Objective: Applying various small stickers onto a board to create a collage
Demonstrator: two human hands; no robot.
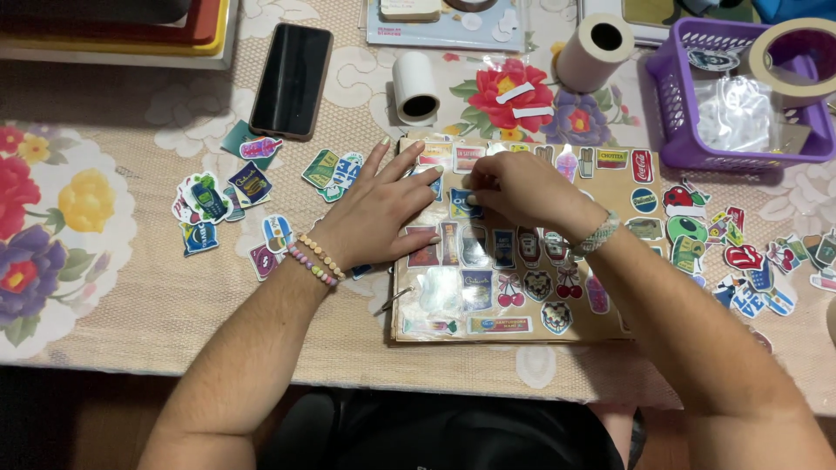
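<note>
A sticker-covered brown board [522, 261] lies flat on the tabletop [131, 296], long axis left-right. Left hand [379, 213] presses it, fingers spread; right hand [514, 187] pinches a sticker [464, 203]. A purple basket [688, 104] holds clear bags [736, 113].

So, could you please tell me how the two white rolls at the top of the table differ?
The left roll is shorter and points its dark core down toward the person; the right roll is longer, tilted, and shows its core facing up and right. The left roll lies alone on the tablecloth, while the right roll lies close to the purple basket. Both are white, with hollow cores, lying beyond the sticker board.
</note>
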